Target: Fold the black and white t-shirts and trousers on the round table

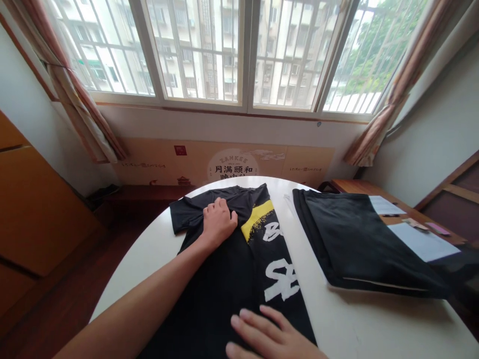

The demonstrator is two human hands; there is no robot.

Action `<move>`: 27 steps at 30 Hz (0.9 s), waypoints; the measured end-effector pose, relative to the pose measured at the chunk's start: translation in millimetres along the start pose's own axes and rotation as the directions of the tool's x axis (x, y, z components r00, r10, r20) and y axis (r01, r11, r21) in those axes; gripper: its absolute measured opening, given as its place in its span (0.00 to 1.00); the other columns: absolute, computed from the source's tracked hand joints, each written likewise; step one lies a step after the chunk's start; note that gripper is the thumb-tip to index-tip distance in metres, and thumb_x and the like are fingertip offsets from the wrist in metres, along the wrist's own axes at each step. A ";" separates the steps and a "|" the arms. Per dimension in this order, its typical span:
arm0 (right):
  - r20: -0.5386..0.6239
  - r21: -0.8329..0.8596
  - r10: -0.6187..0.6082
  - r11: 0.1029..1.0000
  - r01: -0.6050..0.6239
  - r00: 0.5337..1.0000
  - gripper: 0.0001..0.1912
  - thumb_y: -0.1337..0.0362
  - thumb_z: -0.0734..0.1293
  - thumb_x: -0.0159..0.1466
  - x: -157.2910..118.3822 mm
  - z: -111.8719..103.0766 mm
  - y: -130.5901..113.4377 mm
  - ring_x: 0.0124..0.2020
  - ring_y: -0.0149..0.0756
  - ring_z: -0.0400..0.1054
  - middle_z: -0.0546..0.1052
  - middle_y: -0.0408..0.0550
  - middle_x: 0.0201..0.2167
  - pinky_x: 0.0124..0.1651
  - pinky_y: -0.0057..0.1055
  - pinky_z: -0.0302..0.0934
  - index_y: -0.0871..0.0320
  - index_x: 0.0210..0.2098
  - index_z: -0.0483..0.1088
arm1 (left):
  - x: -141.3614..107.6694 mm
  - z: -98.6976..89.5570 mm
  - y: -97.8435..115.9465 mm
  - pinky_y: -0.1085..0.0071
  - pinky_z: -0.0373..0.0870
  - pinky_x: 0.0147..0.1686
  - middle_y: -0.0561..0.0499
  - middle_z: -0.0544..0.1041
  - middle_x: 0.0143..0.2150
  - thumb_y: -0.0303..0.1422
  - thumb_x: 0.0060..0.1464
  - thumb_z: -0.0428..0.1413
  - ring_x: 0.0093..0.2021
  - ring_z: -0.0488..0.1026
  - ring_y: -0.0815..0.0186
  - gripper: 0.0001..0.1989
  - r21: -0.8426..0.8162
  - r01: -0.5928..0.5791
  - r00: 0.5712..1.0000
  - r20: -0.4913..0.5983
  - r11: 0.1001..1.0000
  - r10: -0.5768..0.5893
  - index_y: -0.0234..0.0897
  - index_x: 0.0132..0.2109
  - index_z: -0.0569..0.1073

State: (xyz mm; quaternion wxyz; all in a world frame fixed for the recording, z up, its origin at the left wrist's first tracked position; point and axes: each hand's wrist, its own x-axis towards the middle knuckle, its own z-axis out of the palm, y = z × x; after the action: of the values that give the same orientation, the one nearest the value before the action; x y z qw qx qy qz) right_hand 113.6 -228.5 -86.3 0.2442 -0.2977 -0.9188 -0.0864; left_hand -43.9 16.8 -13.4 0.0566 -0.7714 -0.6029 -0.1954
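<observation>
A black T-shirt [220, 294] lies folded lengthwise on the round white table, with a yellow patch and white lettering along its right side. Up near its shoulder, my left hand [220, 223] rests on the fabric with bent fingers closed on it; the fingertips are partly hidden. My right hand [275, 336] is low in the view, palm down over the lower part of the shirt, its fingers spread and nothing held. The shirt's sleeve [183, 214] sticks out to the left, and its lower end runs out of view.
A folded black garment [359, 239] lies on the right side of the white table [127, 284]. Beyond it, a brown wooden surface [344, 187] carries white papers [422, 242]. Barred windows, tied curtains [75, 99] and a printed banner [299, 154] stand behind.
</observation>
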 end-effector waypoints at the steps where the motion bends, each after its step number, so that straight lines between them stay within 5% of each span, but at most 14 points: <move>1: 0.085 0.026 0.044 0.999 -0.047 0.995 0.25 0.56 0.62 0.77 4.1 -17.3 11.2 0.69 0.43 0.66 0.69 0.49 0.69 0.65 0.40 0.67 0.50 0.71 0.63 | 1.4 2.3 -3.2 0.48 0.65 0.56 0.26 0.74 0.59 0.40 0.65 0.50 0.56 0.71 0.39 0.23 -0.025 0.081 0.997 -0.014 0.996 -0.082 0.25 0.58 0.70; 4: 0.335 0.153 0.233 0.943 -0.296 0.913 0.35 0.49 0.62 0.75 21.1 -63.7 34.8 0.76 0.50 0.51 0.59 0.59 0.74 0.73 0.51 0.56 0.58 0.76 0.55 | 8.6 8.5 -16.0 0.42 0.64 0.57 0.24 0.75 0.55 0.39 0.63 0.52 0.57 0.71 0.35 0.24 -0.088 0.195 0.980 -0.016 0.977 -0.197 0.23 0.59 0.67; 8: 0.456 0.222 0.405 0.811 -0.542 0.792 0.34 0.47 0.56 0.78 47.5 -79.1 66.2 0.78 0.47 0.42 0.51 0.55 0.78 0.77 0.55 0.43 0.55 0.77 0.52 | 19.1 17.1 -27.5 0.51 0.69 0.57 0.36 0.76 0.48 0.36 0.59 0.58 0.51 0.76 0.48 0.31 -0.489 0.097 0.995 0.038 0.867 -0.089 0.27 0.64 0.60; 11: 0.432 0.206 0.497 0.758 -0.619 0.753 0.36 0.45 0.55 0.77 70.7 -61.6 113.0 0.79 0.49 0.41 0.50 0.55 0.78 0.77 0.57 0.40 0.56 0.77 0.52 | 23.4 25.2 -28.2 0.59 0.73 0.52 0.41 0.73 0.50 0.38 0.56 0.62 0.46 0.76 0.57 0.36 -0.741 0.016 0.997 -0.040 0.671 -0.069 0.30 0.65 0.57; 13: 0.406 0.141 0.582 0.721 -0.678 0.704 0.38 0.44 0.54 0.76 89.4 -46.6 151.8 0.79 0.51 0.41 0.50 0.58 0.78 0.77 0.55 0.39 0.60 0.77 0.52 | 24.7 30.0 -27.6 0.58 0.73 0.53 0.39 0.70 0.54 0.38 0.53 0.64 0.49 0.74 0.56 0.40 -0.782 0.006 0.991 -0.079 0.624 -0.108 0.31 0.66 0.56; 18: 0.358 -0.030 0.704 0.666 -0.746 0.614 0.36 0.50 0.51 0.77 135.9 -13.7 233.6 0.79 0.47 0.40 0.49 0.58 0.78 0.77 0.44 0.39 0.65 0.77 0.51 | 26.0 31.6 -26.4 0.55 0.70 0.60 0.31 0.68 0.61 0.33 0.50 0.65 0.63 0.69 0.49 0.47 -0.883 0.094 0.989 0.029 0.460 -0.145 0.28 0.70 0.51; 23: 0.351 -0.118 0.775 0.593 -0.797 0.525 0.34 0.52 0.49 0.78 150.2 15.6 268.9 0.78 0.50 0.43 0.51 0.63 0.78 0.75 0.46 0.42 0.65 0.76 0.52 | 20.0 24.6 -20.9 0.55 0.69 0.62 0.30 0.69 0.64 0.34 0.56 0.62 0.62 0.72 0.50 0.44 -0.909 0.177 0.965 0.084 0.377 -0.249 0.31 0.72 0.49; 27: 0.316 -0.194 0.834 0.524 -0.830 0.452 0.35 0.46 0.48 0.77 145.1 28.9 274.4 0.79 0.57 0.37 0.43 0.58 0.80 0.74 0.65 0.35 0.53 0.78 0.48 | 14.3 25.0 -17.9 0.52 0.62 0.68 0.23 0.65 0.68 0.36 0.53 0.66 0.70 0.64 0.43 0.53 -0.850 0.271 0.952 0.168 0.451 -0.255 0.23 0.73 0.43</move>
State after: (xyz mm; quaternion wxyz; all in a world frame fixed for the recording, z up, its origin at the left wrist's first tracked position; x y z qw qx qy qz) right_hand 161.7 75.3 -35.0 0.0752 -0.7198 -0.6833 0.0966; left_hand -52.3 42.6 -33.7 -0.3730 -0.5940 -0.5353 -0.4706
